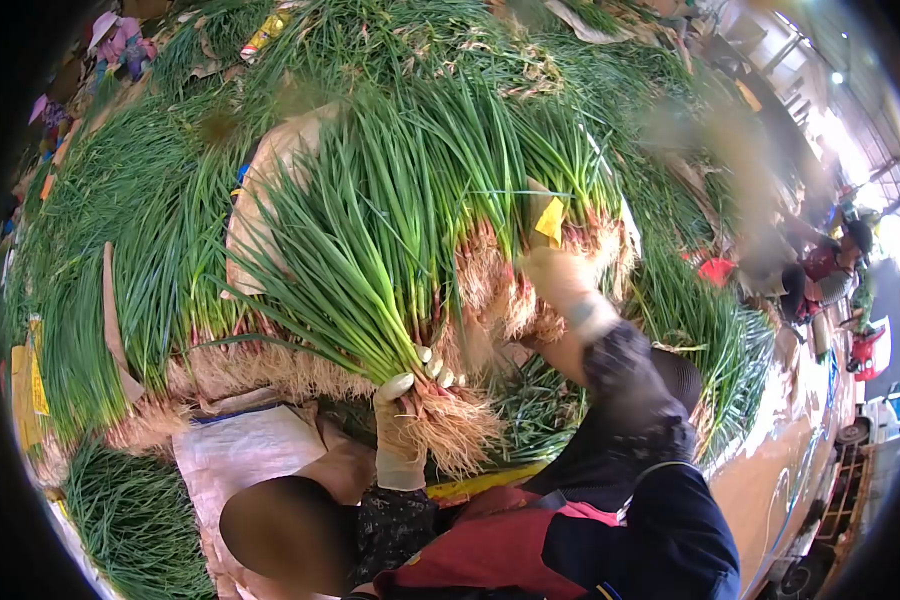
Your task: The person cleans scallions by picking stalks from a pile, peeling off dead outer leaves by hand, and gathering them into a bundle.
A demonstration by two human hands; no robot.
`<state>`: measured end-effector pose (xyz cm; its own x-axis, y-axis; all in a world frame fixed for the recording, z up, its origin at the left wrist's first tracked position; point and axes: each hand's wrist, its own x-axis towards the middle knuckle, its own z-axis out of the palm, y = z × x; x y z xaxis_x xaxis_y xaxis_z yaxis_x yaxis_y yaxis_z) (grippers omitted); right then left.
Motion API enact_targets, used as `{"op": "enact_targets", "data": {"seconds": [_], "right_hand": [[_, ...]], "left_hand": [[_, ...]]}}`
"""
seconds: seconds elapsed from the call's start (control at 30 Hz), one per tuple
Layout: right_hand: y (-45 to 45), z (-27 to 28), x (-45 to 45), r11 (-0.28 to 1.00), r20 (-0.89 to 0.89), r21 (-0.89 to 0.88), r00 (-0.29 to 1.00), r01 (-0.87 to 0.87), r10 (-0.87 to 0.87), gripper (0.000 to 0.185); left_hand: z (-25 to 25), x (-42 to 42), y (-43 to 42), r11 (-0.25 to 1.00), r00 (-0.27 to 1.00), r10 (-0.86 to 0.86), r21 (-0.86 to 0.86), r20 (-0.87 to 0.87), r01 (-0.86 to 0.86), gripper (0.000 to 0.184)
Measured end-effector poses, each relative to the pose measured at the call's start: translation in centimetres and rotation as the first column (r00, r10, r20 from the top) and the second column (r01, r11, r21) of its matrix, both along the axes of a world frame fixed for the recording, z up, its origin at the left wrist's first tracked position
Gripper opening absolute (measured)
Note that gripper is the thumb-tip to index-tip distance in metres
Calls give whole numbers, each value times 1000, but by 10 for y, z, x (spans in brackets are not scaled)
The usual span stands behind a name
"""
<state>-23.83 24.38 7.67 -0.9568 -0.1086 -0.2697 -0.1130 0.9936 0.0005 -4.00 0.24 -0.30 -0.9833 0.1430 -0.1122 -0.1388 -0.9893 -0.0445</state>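
My left hand [400, 425], in a pale glove with whitish fingertips, grips a bunch of green onions [380, 290] just above the roots. Its leaves fan up and to the left, and its tan roots [455, 430] hang at the lower right. My right hand [562, 280], also gloved, is blurred beside the roots of the upright onions. Its fingers are too smeared to tell whether they hold anything. A yellow tag [550, 222] shows just above it. Behind both hands, more onions [480, 170] stand in a dense row, with reddish stems and pale roots.
Onion piles [140, 230] spread to the left and back. A brown sheet [270, 205] stands among them. A whitish sack [235, 470] lies at lower left, near my bare knee. People [125, 45] are at the far upper left, and another person [830, 265] is at the right, near vehicles.
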Motion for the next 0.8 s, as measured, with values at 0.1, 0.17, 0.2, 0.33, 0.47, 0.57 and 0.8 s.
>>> {"op": "enact_targets", "data": {"seconds": [0.1,0.17,0.2,0.33,0.47,0.57,0.8], "right_hand": [[-37,-45,-21,995,-117,-76,990,67,-75,42],[-51,-9,17,906,-267,-412,938,98,-223,30],[-58,-3,43,870,-229,-491,958,41,-175,25],[-84,-33,103,530,-254,-798,957,-288,138,21],[-83,-71,88,94,430,-903,885,420,177,26],[-100,-62,73,-382,587,-581,696,718,414,25],[-127,-64,95,199,340,-922,940,332,9,11]], "left_hand": [[36,-8,1,992,990,31,-127,136,-14,42],[20,-11,-10,927,979,32,-371,202,46,29],[23,-12,-5,929,977,44,-368,208,36,27],[13,-11,0,805,940,16,-563,340,190,27],[22,-10,-7,835,970,-99,-513,220,201,33],[5,2,-10,942,976,-103,-296,190,157,32],[-17,5,-7,775,945,-143,-561,293,291,21]]}}
